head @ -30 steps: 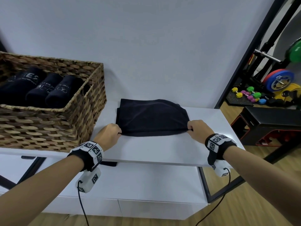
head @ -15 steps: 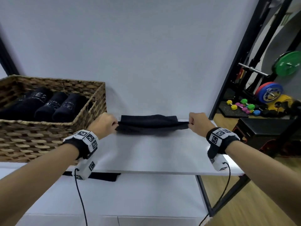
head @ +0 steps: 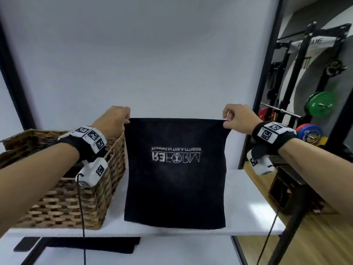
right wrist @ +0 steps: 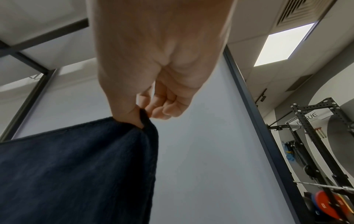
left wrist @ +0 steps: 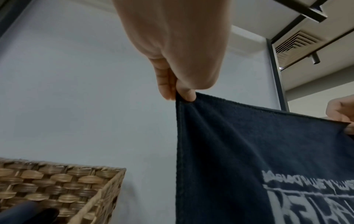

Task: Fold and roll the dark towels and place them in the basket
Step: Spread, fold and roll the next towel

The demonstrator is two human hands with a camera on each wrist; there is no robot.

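Head view: the dark towel (head: 174, 173) hangs unfolded above the white table (head: 252, 205), with its lower edge near the table's front edge. Its white printed logo reads upside down. The left hand (head: 112, 120) pinches the top left corner; the right hand (head: 238, 119) pinches the top right corner. The top edge is stretched taut between them. The wicker basket (head: 63, 197) stands on the table just left of the towel. A weight rack (head: 305, 92) with colored plates stands to the right.

Left wrist view: thumb and fingers (left wrist: 164, 80) of the left hand (left wrist: 178, 45) clamp the towel (left wrist: 249, 159) corner. The basket (left wrist: 63, 186) rim is below, with rolled dark towels (left wrist: 28, 212) inside.

Right wrist view: the right hand (right wrist: 159, 75) grips the towel (right wrist: 76, 171) corner between thumb and curled fingers (right wrist: 162, 109).
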